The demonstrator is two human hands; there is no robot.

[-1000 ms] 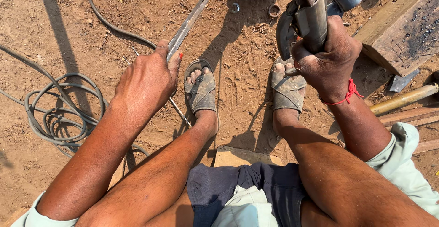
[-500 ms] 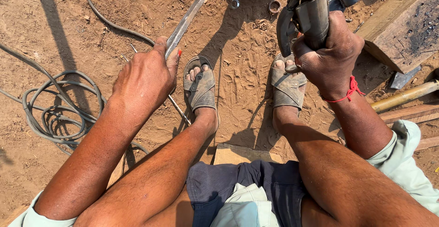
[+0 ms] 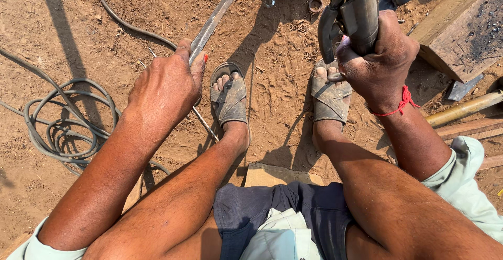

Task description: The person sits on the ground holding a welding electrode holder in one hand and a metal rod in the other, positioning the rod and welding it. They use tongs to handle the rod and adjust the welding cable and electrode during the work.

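My left hand (image 3: 166, 84) grips the near end of a long flat metal bar (image 3: 217, 16) that slants up and to the right over the sandy ground. My right hand (image 3: 378, 63) is closed around the grey handle of a heavy metal tool (image 3: 361, 14), raised at the top of the view; its upper part is cut off by the frame. Between the hands, my two feet in grey sandals (image 3: 229, 96) rest on the dirt. A thin rod (image 3: 205, 125) lies beside the left foot.
A coiled grey cable (image 3: 63, 124) lies at the left. A wooden block with a charred top (image 3: 463, 24) sits at the upper right, with a yellowish pipe (image 3: 463, 109) and wood strips below it. Small metal rings (image 3: 269, 1) lie on the sand.
The view has shifted slightly. Both hands keep their hold; the left hand has slid a little down and right along the bar.
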